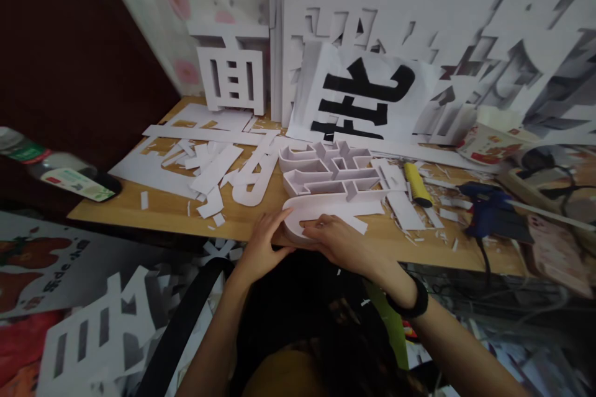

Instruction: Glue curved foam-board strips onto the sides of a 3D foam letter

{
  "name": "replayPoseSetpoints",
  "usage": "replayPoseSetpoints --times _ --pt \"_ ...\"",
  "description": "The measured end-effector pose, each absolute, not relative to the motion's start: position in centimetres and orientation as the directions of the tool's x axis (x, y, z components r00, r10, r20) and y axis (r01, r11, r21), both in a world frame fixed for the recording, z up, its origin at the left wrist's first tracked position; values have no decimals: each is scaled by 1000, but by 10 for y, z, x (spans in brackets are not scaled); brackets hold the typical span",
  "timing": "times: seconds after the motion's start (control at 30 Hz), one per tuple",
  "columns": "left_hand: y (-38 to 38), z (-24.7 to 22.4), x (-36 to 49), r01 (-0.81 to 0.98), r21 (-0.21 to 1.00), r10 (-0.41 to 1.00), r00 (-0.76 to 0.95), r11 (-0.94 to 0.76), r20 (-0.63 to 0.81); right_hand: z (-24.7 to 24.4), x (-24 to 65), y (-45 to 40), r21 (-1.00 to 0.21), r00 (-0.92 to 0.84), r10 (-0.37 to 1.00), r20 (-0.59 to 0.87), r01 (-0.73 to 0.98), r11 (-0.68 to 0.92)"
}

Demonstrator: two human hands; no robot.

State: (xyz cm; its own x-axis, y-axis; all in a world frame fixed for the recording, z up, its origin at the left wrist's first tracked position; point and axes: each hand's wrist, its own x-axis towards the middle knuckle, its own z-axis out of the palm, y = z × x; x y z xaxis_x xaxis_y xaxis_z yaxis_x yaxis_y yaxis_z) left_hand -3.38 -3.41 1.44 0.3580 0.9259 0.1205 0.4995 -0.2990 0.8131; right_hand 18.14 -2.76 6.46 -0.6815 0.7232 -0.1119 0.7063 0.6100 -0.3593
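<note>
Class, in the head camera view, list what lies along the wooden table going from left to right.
Plastic bottle → flat white cut-out sheet → white foam character held by both hands → yellow utility knife → blue glue gun.

My left hand [263, 242] and right hand [336, 239] cover the near edge of the white foam letter [331, 186], so how that edge meets the table [162, 211] cannot be told. My fingertips are tucked against the foam, their grip unclear. A plastic bottle [56, 172] at left is blurred and cut off by the frame. The print on the black-character sheet [363, 99] is partly hidden behind the letter. The blue glue gun [493, 214] blurs at right; its cable drops out of sight under the table edge.
</note>
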Motion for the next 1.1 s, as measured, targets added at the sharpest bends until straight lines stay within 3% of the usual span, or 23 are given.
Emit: replayPoseSetpoints --times 0.73,1.1 --pt "-30 5 -39 356 855 905 339 -377 258 58 186 -22 -425 -608 786 -113 745 514" --pt "-20 19 -19 247 954 982 126 -172 144 57 184 -24 -475 -569 815 -112 751 459"
